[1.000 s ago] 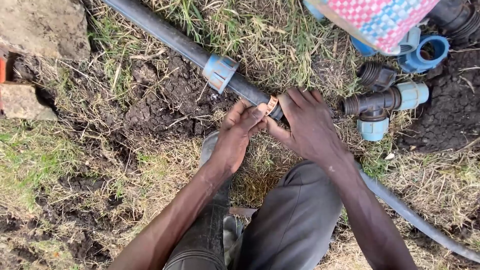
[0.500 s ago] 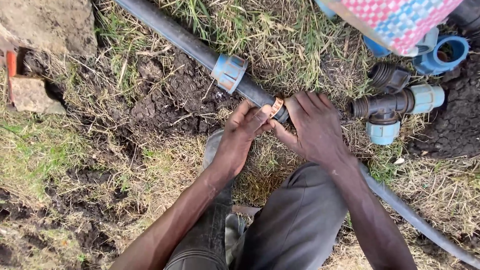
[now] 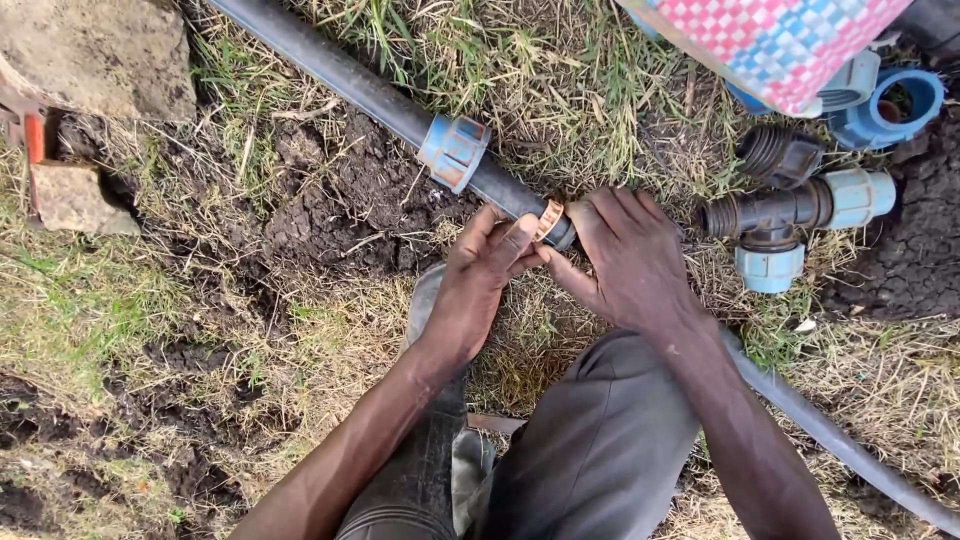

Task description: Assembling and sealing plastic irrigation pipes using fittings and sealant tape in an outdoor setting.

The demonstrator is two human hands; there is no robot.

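Down at the pipe end: both hands meet over a small split ring.
Left hand [image 3: 480,285]: fingers curled, thumb and fingertips pinching the tan ring [image 3: 549,219] from its near side.
Right hand [image 3: 630,260]: partly closed, fingers wrapped over the black pipe [image 3: 350,72] end, thumb pressing toward the ring.
Tan ring: sits right at the pipe's cut end, between the two thumbs, touching both hands.
Black pipe: runs up and away from the left hand's fingertips; a second stretch passes under the right wrist and onward behind it.
Blue nut [image 3: 455,152]: threaded on the pipe, just beyond the left hand's fingers.
Tee fitting [image 3: 785,215]: black body with pale blue caps, lying on dry grass just past the right hand's knuckles, not touching it.
Loose blue caps [image 3: 890,100]: farther out beyond the tee, beside a checked bag [image 3: 780,40].
Stone [image 3: 85,50]: well off beyond the left forearm, on bare soil.
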